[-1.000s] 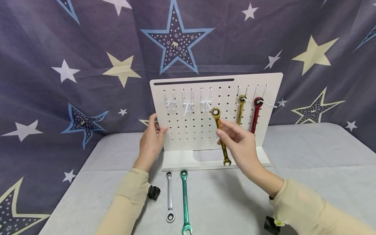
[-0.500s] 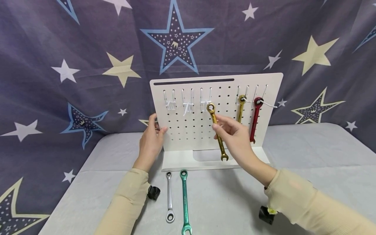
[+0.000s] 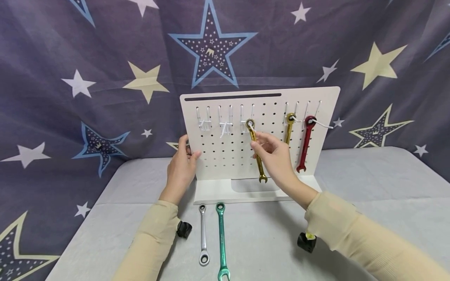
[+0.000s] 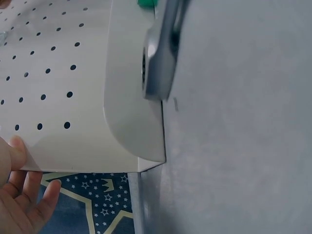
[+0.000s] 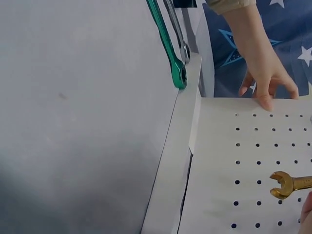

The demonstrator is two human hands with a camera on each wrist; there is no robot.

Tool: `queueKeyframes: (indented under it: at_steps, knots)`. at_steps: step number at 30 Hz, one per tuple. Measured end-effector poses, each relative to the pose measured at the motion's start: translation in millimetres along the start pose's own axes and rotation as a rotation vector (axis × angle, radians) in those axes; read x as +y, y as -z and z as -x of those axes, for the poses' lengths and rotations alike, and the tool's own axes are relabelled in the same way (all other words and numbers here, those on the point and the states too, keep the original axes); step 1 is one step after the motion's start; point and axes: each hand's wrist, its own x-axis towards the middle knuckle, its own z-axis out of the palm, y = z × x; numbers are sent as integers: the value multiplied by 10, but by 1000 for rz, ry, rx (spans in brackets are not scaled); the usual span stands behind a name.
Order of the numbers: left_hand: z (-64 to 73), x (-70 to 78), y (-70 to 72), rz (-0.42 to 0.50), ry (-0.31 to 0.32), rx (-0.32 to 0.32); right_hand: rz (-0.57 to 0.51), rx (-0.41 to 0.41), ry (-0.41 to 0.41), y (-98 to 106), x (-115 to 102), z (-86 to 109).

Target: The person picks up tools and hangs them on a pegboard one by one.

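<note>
My right hand (image 3: 277, 156) pinches a gold ratcheting combination wrench (image 3: 261, 168) by its shaft. The wrench's ring end is at a white hook, whose tip shows through the ring; its open end (image 5: 282, 185) points down, a little off the board. At the left edge of the white pegboard (image 3: 218, 171), my left hand (image 3: 180, 171) grips with the thumb on the front face and the other fingers at the back. Farther right on the board hang a second gold wrench (image 3: 289, 130), partly behind my right hand, and a red wrench (image 3: 305, 146).
Two bare white hooks, a left hook (image 3: 204, 125) and a middle hook (image 3: 226, 128), stick out from the board's left half. On the grey tabletop (image 3: 267, 249) in front lie a silver double-ring wrench (image 3: 203, 236) and a green wrench (image 3: 222, 238). A star-patterned cloth (image 3: 105, 47) hangs behind.
My right hand has moved the gold wrench left, up and toward the board, and its ring has come onto the third hook's tip. The left hand stays at the board's edge.
</note>
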Motion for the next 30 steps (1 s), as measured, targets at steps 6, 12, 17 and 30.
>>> queueKeyframes:
  at_steps: [6, 12, 17, 30]
  knots:
    - [-11, 10, -9, -4, -5, 0, 28, 17, 20, -15, 48, -59]
    - [-14, 8, -3, 0, -11, 12, 68, 17, 21, -38, 110, -145]
    - [-9, -1, -10, 15, -13, 10, 97, 21, -17, -32, 146, -195]
    - [5, -9, -7, 6, -14, 10, 145, 2, -27, -3, 178, -183]
